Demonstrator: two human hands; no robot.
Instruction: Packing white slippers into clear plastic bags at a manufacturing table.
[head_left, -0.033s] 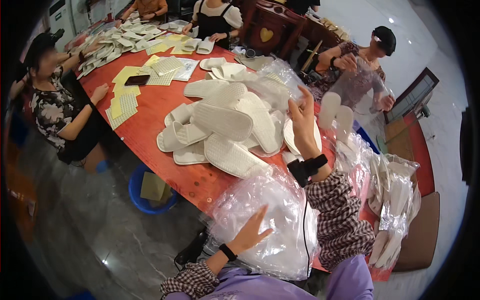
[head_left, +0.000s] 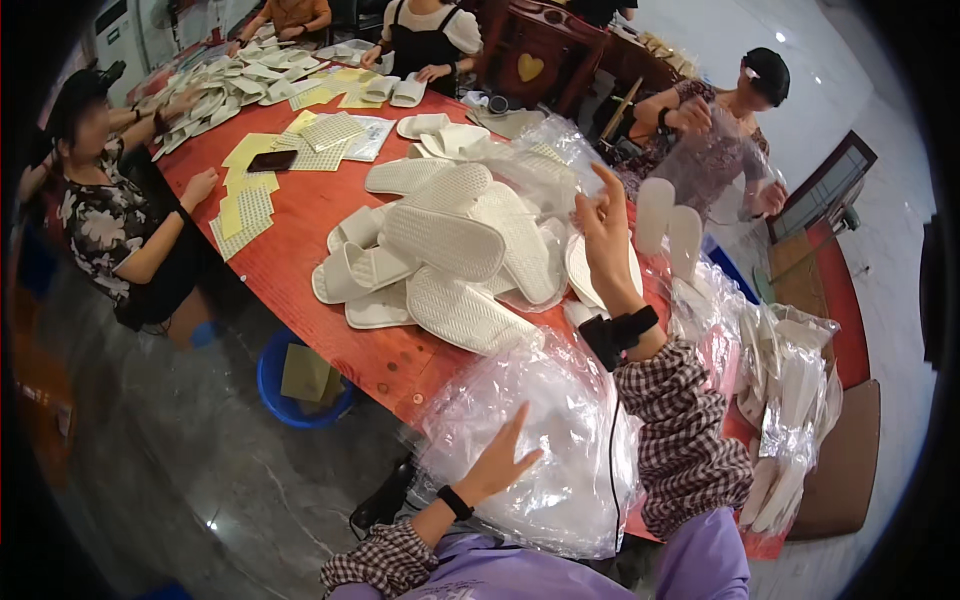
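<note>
A heap of clear plastic bags (head_left: 560,450) lies crumpled and glossy at the near edge of the red counter (head_left: 300,220), spilling over that edge. One white slipper (head_left: 590,270) lies sole-up just beside the raised right hand, near the counter's right edge. Left of it, a loose pile of white slippers (head_left: 445,250) sits mid-counter, most turned sole-up with dotted, textured soles, overlapping at odd angles.
</note>
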